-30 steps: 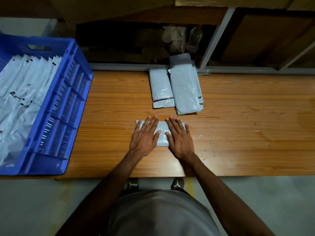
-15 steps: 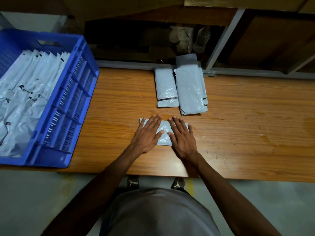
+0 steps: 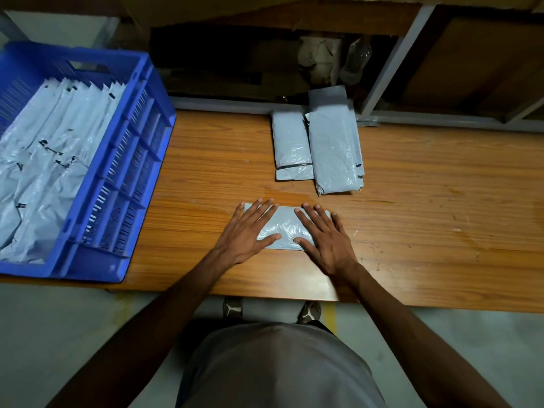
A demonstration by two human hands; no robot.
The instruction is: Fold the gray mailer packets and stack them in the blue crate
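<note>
Both hands lie flat on a folded gray mailer packet (image 3: 284,228) near the front of the wooden table (image 3: 426,231); the left hand (image 3: 245,234) covers its left end with fingers straight and spread, thumb stretched across the plastic toward the middle; the right hand (image 3: 326,237) covers the right end the same way, palm down, fingers fanned and reaching the packet's far edge; neither hand curls round anything, they simply press. The packet lies lengthwise across the table, crinkled and shiny between the two thumbs. Further back, near the table's far edge, two more piles wait side by side: a narrower folded packet (image 3: 291,148) with a dark strip near its lower end, and just to its right, touching it, a thicker stack of mailers (image 3: 334,154) whose top flap sticks up at the back. On the left end of the table stands the blue crate (image 3: 141,160), its slotted wall facing the hands; inside, gray packets (image 3: 56,148) lie in overlapping rows, well apart from the one being pressed. The person's gray shirt (image 3: 279,369) fills the foreground, with shoe tips (image 3: 232,307) showing under the table's edge.
</note>
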